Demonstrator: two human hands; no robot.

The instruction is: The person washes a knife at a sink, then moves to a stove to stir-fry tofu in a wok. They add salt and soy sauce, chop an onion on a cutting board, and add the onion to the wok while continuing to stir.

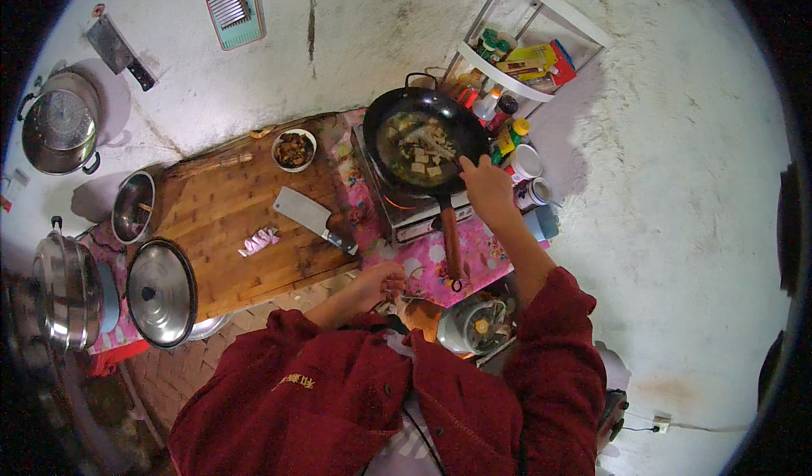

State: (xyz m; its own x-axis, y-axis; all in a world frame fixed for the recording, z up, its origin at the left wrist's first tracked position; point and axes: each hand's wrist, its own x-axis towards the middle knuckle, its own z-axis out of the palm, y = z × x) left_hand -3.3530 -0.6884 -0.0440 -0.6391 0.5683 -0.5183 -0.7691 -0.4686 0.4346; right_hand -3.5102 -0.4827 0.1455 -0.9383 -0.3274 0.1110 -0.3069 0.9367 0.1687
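Note:
A black wok (396,104) stands on the stove (410,232), its wooden handle (451,243) pointing toward me. In it are pale tofu cubes (434,171) and other pieces in broth. My right hand (488,187) is closed at the wok's right rim, on a long pale utensil (436,143) that lies across the food; its exact kind is unclear. By the table's front edge, my left hand (381,284) hovers with loosely bent fingers, and I see nothing in it. Left of the wok, a cleaver (303,209) and some chopped purple-white pieces (259,240) rest on the wooden cutting board (224,188).
A bowl of dark food (293,150) sits at the board's back edge. Several bottles and jars (512,137) crowd the wok's right side, under a corner shelf (516,78). A metal bowl (134,208) and a pot lid (161,293) are at the left. A glass-lidded pot (478,325) stands below the table edge.

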